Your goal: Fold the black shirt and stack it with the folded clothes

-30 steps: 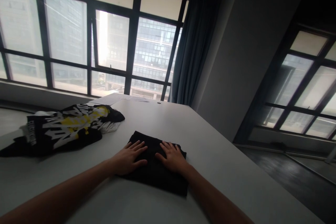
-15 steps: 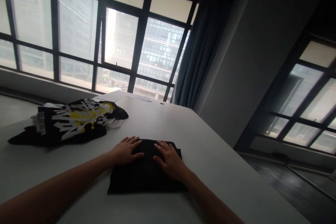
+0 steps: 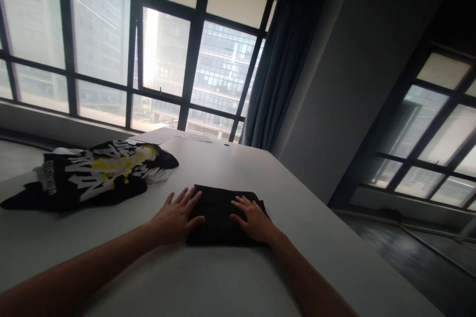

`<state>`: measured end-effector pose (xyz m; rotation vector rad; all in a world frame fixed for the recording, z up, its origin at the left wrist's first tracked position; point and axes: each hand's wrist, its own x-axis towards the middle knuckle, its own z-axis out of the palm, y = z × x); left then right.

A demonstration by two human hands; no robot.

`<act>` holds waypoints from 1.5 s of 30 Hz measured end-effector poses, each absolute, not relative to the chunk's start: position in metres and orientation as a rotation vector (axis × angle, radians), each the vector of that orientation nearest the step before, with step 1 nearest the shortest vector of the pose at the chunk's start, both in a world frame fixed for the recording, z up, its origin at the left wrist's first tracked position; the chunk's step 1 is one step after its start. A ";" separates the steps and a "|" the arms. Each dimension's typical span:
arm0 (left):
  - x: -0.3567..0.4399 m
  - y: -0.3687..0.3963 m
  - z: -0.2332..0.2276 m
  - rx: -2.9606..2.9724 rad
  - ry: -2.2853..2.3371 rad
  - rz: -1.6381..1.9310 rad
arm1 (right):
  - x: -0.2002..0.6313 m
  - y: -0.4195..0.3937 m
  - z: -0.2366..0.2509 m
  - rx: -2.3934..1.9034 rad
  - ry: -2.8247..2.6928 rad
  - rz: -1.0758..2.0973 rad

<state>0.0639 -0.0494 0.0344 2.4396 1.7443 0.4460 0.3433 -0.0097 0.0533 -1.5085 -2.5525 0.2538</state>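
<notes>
A black piece of folded cloth (image 3: 219,218) lies flat on the white table in front of me; its exact kind of garment cannot be made out. My left hand (image 3: 176,218) rests at its left edge, fingers spread, with the thumb and fingertips on the fabric. On the right part of the cloth lies my right hand (image 3: 255,219), palm down with its fingers stretched out. Neither hand grips anything. Parts of the side edges are hidden under the hands.
To the left lies a crumpled black shirt (image 3: 107,171) with white and yellow print, and some white cloth shows beneath it. Papers (image 3: 193,137) lie at the far end of the white table (image 3: 223,163). Beyond stand windows, a blue curtain (image 3: 267,69) and a pillar (image 3: 320,74).
The black cloth now looks smaller from front to back and sits farther right. My right hand has shifted right with it, and my left hand has moved to its left edge.
</notes>
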 end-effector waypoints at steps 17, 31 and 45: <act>0.034 -0.023 0.026 2.392 1.767 0.280 | 0.357 -0.008 0.059 -1.330 -2.704 0.529; 0.019 -0.028 0.039 2.123 1.905 -0.094 | 0.527 0.068 0.026 -2.650 -1.595 0.195; -0.007 -0.011 0.051 2.316 1.876 0.527 | 0.563 0.089 0.017 -2.374 -1.431 -0.210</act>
